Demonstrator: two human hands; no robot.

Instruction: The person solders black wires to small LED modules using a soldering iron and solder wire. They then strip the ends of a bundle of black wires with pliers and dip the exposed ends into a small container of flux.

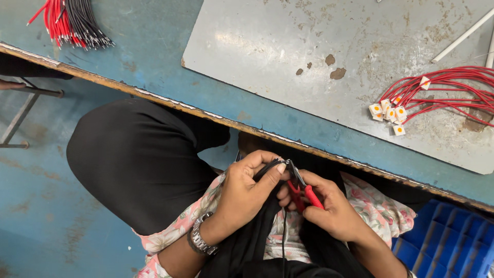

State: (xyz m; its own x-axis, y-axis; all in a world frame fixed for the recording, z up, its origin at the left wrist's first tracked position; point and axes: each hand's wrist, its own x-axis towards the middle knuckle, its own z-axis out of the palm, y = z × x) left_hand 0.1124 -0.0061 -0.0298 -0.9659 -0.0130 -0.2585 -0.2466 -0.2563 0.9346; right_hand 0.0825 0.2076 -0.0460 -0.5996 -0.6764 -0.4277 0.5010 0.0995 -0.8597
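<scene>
My left hand (246, 191) is closed around black wires (268, 166) that loop over my fingers and hang down over my lap. A metal watch sits on that wrist. My right hand (329, 206) grips red-handled cutters (303, 189), whose metal jaws point up toward the wires at my left thumb. Both hands are together over my lap, just below the table's edge.
The blue table (154, 56) carries a grey metal sheet (309, 46). Red wires with white connectors (391, 113) lie at its right. A bundle of red and black wires (72, 23) lies top left. A blue crate (447, 242) stands at lower right.
</scene>
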